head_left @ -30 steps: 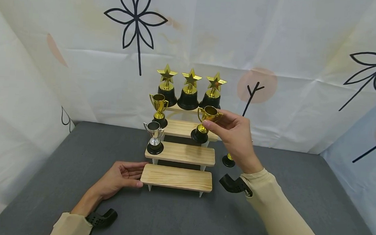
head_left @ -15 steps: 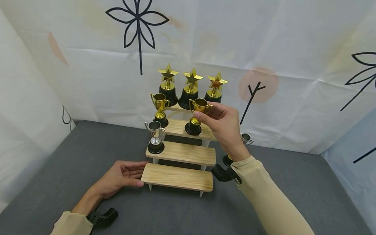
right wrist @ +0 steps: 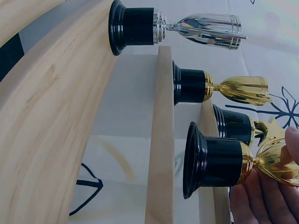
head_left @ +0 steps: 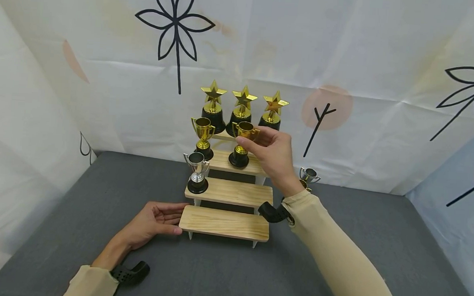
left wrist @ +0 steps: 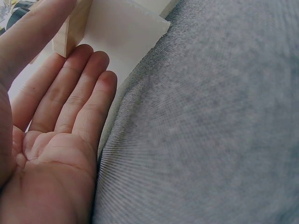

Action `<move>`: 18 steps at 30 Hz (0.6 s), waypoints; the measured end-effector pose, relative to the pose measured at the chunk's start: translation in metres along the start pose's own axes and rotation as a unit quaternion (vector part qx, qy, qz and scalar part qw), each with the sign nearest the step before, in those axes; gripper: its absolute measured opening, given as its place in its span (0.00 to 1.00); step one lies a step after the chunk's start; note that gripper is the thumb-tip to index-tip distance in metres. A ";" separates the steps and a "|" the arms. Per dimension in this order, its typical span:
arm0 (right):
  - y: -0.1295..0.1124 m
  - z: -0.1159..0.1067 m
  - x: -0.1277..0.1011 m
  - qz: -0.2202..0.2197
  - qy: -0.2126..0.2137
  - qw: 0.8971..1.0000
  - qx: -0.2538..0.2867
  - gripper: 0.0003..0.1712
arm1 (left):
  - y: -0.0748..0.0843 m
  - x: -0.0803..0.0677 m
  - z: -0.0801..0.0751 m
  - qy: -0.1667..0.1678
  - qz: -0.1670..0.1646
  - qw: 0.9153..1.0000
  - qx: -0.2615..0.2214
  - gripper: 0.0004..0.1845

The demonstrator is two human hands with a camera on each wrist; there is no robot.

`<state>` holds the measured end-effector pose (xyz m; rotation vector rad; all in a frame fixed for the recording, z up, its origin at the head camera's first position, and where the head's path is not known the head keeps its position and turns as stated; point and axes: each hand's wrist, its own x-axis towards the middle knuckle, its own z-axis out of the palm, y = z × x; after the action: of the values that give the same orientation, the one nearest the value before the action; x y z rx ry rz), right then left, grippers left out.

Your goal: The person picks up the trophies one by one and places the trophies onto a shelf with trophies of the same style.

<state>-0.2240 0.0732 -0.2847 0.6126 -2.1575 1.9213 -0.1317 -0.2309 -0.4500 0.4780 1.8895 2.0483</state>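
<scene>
My right hand holds a small gold trophy cup by its bowl, thumb in front and fingers behind. In the right wrist view, a narrow gap shows between the cup's black base and the edge of the shelf board near it. This is the second tier from the top of a wooden step stand. Another gold trophy cup stands at that tier's left end. At the lowest tier's left end, my left hand rests with straight fingers against the stand's side, also seen in the left wrist view.
Three gold star trophies line the top tier. A silver trophy cup occupies the left of the tier below the gold cups. Right of the stand, another silver cup is partly hidden behind my right arm. A patterned white cloth hangs behind.
My right hand has carried the gold trophy cup leftward and slightly up in the head view, from the tier's right part toward its middle. The left hand keeps its place.
</scene>
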 end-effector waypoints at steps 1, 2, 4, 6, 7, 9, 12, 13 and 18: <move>0.000 0.001 0.000 0.003 0.002 1.000 0.002 0.24 | 0.000 0.000 0.000 0.000 0.000 1.000 0.001 0.42; 0.001 0.002 0.001 0.006 0.004 1.000 0.002 0.25 | 0.000 0.000 0.000 0.001 0.001 1.000 0.001 0.42; 0.001 0.003 0.001 0.009 0.006 1.000 0.004 0.25 | 0.000 0.000 0.000 0.000 0.002 1.000 0.002 0.41; 0.002 0.004 0.002 0.009 0.005 1.000 0.005 0.25 | 0.000 0.000 0.000 0.000 0.004 1.000 0.002 0.41; 0.003 0.004 0.002 0.008 0.005 1.000 0.006 0.25 | 0.000 0.000 0.000 0.000 0.004 1.000 0.002 0.41; 0.003 0.005 0.002 0.006 0.003 1.000 0.005 0.24 | 0.000 0.000 0.000 -0.001 0.005 1.000 0.001 0.41; 0.005 0.005 0.002 0.005 0.000 1.000 0.002 0.25 | 0.000 0.000 0.000 -0.002 0.005 1.000 -0.002 0.41; 0.005 0.005 0.001 0.005 -0.001 1.000 0.001 0.25 | -0.001 0.000 0.000 -0.003 0.005 1.000 -0.002 0.41; 0.006 0.006 0.001 0.004 -0.002 1.000 -0.010 0.27 | -0.001 0.000 -0.001 -0.004 0.007 1.000 -0.003 0.41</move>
<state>-0.2266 0.0673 -0.2909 0.6056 -2.1817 1.9004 -0.1321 -0.2315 -0.4510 0.4983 1.8787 2.0575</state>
